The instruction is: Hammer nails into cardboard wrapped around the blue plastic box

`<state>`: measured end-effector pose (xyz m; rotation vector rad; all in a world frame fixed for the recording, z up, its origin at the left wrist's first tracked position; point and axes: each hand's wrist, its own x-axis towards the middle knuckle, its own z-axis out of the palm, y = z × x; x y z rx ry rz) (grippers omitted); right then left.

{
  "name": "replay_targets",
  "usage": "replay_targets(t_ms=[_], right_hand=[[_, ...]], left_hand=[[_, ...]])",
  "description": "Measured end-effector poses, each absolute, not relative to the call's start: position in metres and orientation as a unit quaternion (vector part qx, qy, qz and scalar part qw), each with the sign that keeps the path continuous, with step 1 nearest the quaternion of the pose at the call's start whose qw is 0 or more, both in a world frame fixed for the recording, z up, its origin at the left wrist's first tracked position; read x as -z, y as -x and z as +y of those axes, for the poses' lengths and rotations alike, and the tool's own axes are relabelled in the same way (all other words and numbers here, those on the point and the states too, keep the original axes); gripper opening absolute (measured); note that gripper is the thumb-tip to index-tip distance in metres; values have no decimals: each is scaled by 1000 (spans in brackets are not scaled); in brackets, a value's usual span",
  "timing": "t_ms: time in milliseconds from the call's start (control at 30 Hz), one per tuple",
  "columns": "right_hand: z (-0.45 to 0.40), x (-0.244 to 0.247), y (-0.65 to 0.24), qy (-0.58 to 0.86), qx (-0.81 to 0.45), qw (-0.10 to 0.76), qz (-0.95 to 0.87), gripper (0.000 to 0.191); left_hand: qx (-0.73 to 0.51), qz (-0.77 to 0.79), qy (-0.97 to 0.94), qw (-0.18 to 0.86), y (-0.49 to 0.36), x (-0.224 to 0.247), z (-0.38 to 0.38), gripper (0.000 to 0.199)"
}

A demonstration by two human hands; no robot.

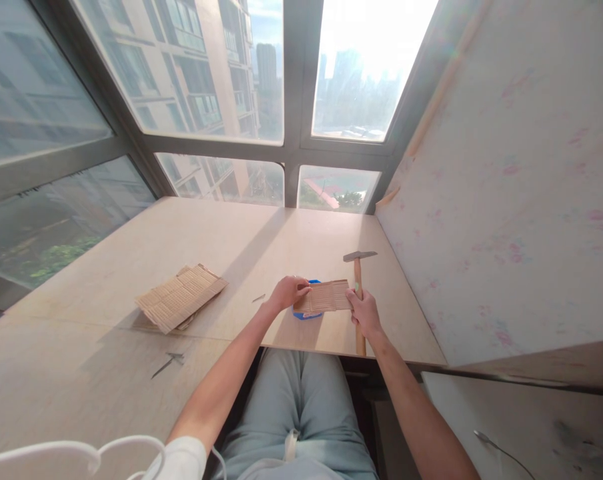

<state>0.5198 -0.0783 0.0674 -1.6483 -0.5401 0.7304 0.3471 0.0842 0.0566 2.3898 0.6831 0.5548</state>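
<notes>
A small piece of corrugated cardboard (330, 296) lies over a blue object (307, 316), of which only the edges show. My left hand (290, 292) is closed at the cardboard's left end, thumb and fingers pressed together; anything small between the fingertips is too fine to make out. In my right hand (365, 312) is a hammer (357, 270), gripped by its wooden handle, with the metal head pointing away from me. The fingers of that hand also meet the cardboard's right edge.
On the left of the table (191, 223) lies a stack of corrugated cardboard (182, 298). Several nails (170, 361) are nearer to me, and a thin one (258, 298) lies beside my left wrist. Windows stand behind, a patterned wall (511, 200) to the right.
</notes>
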Motion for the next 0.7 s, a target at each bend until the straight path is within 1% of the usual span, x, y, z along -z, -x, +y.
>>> replay_targets(t_ms=[100,267,400,467,600,700], right_hand=[[-79,-68,-519,706,-317,588,-234,27],[-79,-68,-518,705,-321,589,-232,28],[-79,-68,-518,702,-324,591,-229,29],[-80,-67,-519,700,-326,593,-227,29],[-80,-63,-521,695,-335,596,-222,30],[-79,-59,-523,688,-345,599,-221,32]], left_hand=[[-223,262,-886,311,-347,-55,84,15],[-230,259,-878,330,-347,-54,84,14],[-239,274,-857,365,-347,-51,84,13],[-246,282,-848,374,-344,-49,83,18],[-273,293,-841,365,-331,-44,75,38],[-274,309,-833,369,-319,-38,65,42]])
